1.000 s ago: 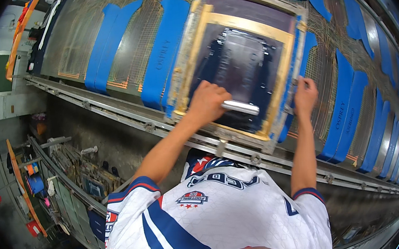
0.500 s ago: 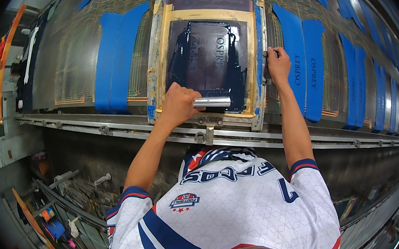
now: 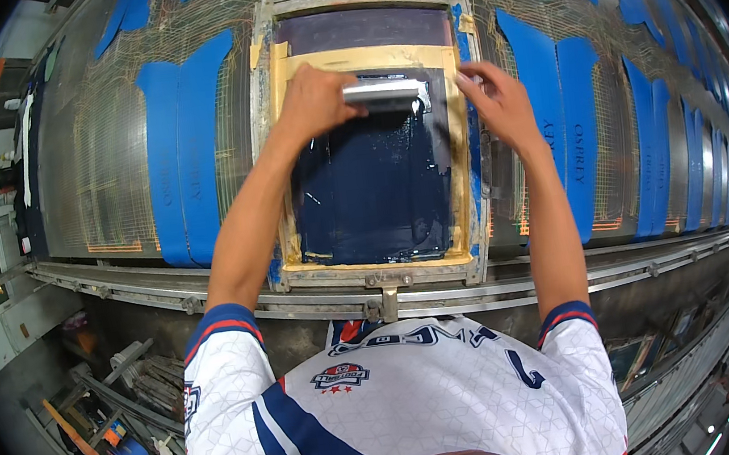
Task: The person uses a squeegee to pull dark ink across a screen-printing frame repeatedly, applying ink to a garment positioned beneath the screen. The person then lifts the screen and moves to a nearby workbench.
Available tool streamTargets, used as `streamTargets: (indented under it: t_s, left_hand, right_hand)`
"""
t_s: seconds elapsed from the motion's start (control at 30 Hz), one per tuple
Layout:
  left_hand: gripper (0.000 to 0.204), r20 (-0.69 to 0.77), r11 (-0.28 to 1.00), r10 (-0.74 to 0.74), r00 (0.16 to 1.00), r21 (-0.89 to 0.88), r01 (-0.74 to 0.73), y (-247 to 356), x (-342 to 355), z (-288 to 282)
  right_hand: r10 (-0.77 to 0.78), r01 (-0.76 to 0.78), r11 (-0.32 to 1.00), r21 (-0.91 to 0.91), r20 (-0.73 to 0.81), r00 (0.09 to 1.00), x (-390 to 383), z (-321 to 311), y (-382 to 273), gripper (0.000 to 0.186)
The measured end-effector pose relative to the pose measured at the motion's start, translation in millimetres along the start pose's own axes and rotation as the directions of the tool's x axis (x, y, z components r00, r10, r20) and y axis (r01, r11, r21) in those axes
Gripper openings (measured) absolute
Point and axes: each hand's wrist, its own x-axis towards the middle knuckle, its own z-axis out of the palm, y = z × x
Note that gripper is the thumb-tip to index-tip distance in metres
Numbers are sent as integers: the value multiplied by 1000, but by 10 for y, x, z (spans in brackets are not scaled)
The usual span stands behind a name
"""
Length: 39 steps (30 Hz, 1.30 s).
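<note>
My left hand (image 3: 314, 103) grips a metal squeegee (image 3: 385, 92) by its left end, near the far side of the screen mesh. Behind the blade, a dark blue ink film (image 3: 370, 195) coats the mesh, glossy in streaks along its borders. Around it runs the screen frame (image 3: 265, 77), its inside lined with yellowish tape. My right hand (image 3: 498, 100) hovers by the frame's right rail, fingers loosely bent and apart, with nothing visible in them. The squeegee's right end lies a little left of those fingertips.
Blue fabric pieces (image 3: 164, 160) lie in pairs on the long printing table, left of the frame. More blue pieces (image 3: 582, 122) with dark lettering stretch away to the right. A metal rail (image 3: 329, 308) edges the table on my side. Racks and clutter (image 3: 127, 434) stand at lower left.
The squeegee has moved from the near end of the screen to the far end in my left hand. Ink now covers the printed area. My right hand has left the frame's side and opened.
</note>
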Motion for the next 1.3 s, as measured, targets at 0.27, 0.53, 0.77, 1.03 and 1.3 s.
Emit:
streamTargets:
  t_s: [0.27, 0.53, 0.77, 1.03, 1.3]
  left_hand:
    - [30, 6, 999, 21, 1000, -29, -21, -115, 335, -9]
    - [28, -7, 994, -24, 1000, -108, 23, 125, -122, 147]
    - [15, -54, 997, 26, 998, -68, -30, 936, -1550, 152]
    - [22, -63, 997, 68, 996, 26, -66, 430, -651, 31]
    - [33, -15, 1000, 27, 1000, 7, -27, -266, 488, 30]
  right_hand:
    - [47, 187, 912, -366, 545, 837, 769, 610, -435, 28]
    - [-179, 353, 862, -364, 434, 883, 183, 696, -318, 17]
    - [-257, 410, 861, -299, 441, 860, -1384, 718, -639, 21]
    - [-285, 436, 829, -350, 408, 868, -347, 628, -524, 18]
    - [-40, 227, 914, -336, 483, 875, 939, 696, -301, 29]
